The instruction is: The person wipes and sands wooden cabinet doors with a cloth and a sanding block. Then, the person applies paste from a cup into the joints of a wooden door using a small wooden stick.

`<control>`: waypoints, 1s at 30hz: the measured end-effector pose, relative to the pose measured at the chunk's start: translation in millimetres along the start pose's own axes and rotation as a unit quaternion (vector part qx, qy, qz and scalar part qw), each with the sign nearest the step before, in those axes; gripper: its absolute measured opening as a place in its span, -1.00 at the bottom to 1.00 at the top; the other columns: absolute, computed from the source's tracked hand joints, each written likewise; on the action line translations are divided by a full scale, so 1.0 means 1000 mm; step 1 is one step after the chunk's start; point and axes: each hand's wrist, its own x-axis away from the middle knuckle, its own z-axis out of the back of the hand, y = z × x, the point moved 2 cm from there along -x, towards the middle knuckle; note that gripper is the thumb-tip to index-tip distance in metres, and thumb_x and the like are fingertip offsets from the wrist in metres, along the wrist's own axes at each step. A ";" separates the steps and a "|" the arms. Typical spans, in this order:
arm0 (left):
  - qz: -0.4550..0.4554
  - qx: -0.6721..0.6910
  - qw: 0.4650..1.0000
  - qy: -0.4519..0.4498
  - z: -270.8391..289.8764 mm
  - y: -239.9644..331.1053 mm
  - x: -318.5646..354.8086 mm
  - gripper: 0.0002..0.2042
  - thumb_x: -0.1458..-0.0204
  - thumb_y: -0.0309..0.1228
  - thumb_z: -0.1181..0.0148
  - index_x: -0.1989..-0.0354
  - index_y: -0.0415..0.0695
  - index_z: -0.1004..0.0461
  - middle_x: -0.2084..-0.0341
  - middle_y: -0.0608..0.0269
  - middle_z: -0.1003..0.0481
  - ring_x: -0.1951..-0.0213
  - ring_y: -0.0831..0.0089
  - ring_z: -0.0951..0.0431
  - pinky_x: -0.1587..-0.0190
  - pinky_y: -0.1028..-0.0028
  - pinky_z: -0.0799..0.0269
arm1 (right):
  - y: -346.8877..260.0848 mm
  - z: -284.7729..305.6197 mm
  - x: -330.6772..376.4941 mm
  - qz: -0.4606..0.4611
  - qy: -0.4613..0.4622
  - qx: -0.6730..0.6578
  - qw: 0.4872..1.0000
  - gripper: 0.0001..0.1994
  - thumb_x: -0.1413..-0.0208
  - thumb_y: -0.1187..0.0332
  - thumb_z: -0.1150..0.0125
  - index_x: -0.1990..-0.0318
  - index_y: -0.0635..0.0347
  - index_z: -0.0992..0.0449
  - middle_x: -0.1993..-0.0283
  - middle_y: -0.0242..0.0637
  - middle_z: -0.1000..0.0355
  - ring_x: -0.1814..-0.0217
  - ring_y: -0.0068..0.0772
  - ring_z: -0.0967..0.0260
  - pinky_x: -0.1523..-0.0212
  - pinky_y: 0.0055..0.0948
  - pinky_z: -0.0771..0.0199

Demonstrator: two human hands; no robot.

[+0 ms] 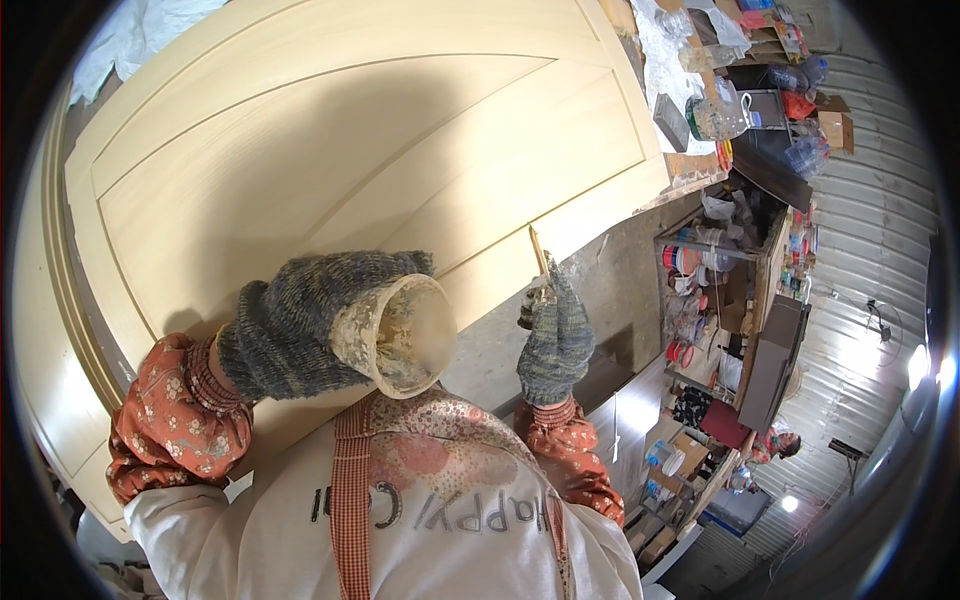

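Note:
My left hand [295, 325], in a dark grey knitted glove, grips a translucent plastic cup [357, 335]. The cup is tilted with its mouth toward me, and dried pale residue coats its rim and inside. Farther right, my right hand [555, 335], gloved the same way, is closed around a thin, light brown tool [537, 247], perhaps a small brush; its exact kind is unclear. The tool's tip meets a cream door panel [520, 110] near a long groove close to the panel's near right edge. Grooves divide the panel into sections, and a shadow falls across its middle.
Another cream panel [65, 370] with moulded edges stands at the left. A cluttered bench [690, 165] at the far right holds a plastic jug [715, 118] and a grey block [671, 123]. Beyond are shelves [700, 245] full of containers and a person [778, 443] in the background.

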 end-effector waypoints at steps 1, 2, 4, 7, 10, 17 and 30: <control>-0.001 -0.001 1.000 0.000 0.000 0.000 0.000 -0.28 0.18 -0.18 -0.49 -0.16 -0.28 -0.38 0.01 0.06 -0.52 0.03 0.23 -0.57 -0.03 0.36 -0.48 | -0.001 -0.001 -0.001 0.036 0.000 0.051 0.998 -0.65 -0.30 0.33 -0.05 -0.16 0.32 -0.42 0.24 -0.25 -0.48 0.35 -0.57 -0.41 0.36 -0.51 -0.51; -0.002 -0.003 1.000 -0.001 0.001 0.000 0.000 -0.28 0.18 -0.18 -0.49 -0.16 -0.28 -0.38 0.02 0.06 -0.52 0.04 0.22 -0.57 -0.02 0.36 -0.48 | -0.003 -0.001 -0.003 0.072 0.000 0.102 0.992 -0.65 -0.29 0.35 -0.06 -0.15 0.33 -0.42 0.24 -0.23 -0.48 0.35 -0.53 -0.42 0.36 -0.50 -0.51; -0.009 0.010 1.000 0.007 0.001 0.000 0.000 -0.28 0.18 -0.18 -0.49 -0.16 -0.28 -0.38 0.02 0.05 -0.52 0.06 0.20 -0.58 -0.01 0.36 -0.49 | -0.008 -0.002 -0.006 0.167 -0.001 0.221 0.961 -0.65 -0.25 0.40 -0.10 -0.15 0.33 -0.42 0.24 -0.17 -0.49 0.35 -0.41 -0.43 0.36 -0.46 -0.51; -0.002 -0.015 1.000 -0.003 0.001 0.001 0.000 -0.29 0.18 -0.18 -0.49 -0.15 -0.28 -0.38 0.01 0.03 -0.51 0.06 0.19 -0.58 0.00 0.36 -0.49 | -0.015 -0.001 -0.008 0.271 -0.009 0.346 0.898 -0.62 -0.16 0.50 -0.15 -0.15 0.27 -0.44 0.25 -0.07 -0.47 0.33 -0.22 -0.44 0.36 -0.38 -0.49; -0.004 -0.023 1.000 -0.003 0.001 0.002 0.000 -0.29 0.18 -0.18 -0.49 -0.14 -0.28 -0.39 0.00 0.03 -0.51 0.04 0.18 -0.57 -0.01 0.35 -0.49 | -0.019 0.003 -0.005 0.254 -0.034 0.338 0.906 -0.56 -0.08 0.57 -0.17 -0.17 0.19 -0.44 0.27 -0.02 -0.44 0.31 -0.12 -0.42 0.36 -0.32 -0.46; 0.000 -0.021 1.000 -0.014 0.001 0.003 -0.001 -0.28 0.19 -0.17 -0.50 -0.15 -0.27 -0.39 -0.02 0.04 -0.50 0.01 0.21 -0.56 -0.03 0.35 -0.47 | -0.021 0.008 -0.002 0.271 -0.049 0.298 0.914 -0.51 -0.08 0.57 -0.15 -0.23 0.14 -0.40 0.28 -0.03 -0.42 0.31 -0.12 -0.41 0.34 -0.24 -0.43; 0.036 -0.006 0.999 -0.005 0.001 0.002 -0.001 -0.27 0.21 -0.18 -0.51 -0.16 -0.25 -0.39 0.02 0.07 -0.52 0.03 0.22 -0.57 -0.01 0.37 -0.49 | -0.018 0.007 -0.001 0.265 -0.008 0.207 0.942 -0.63 -0.09 0.55 -0.17 -0.09 0.23 -0.49 0.21 -0.03 -0.45 0.30 -0.07 -0.45 0.31 -0.28 -0.48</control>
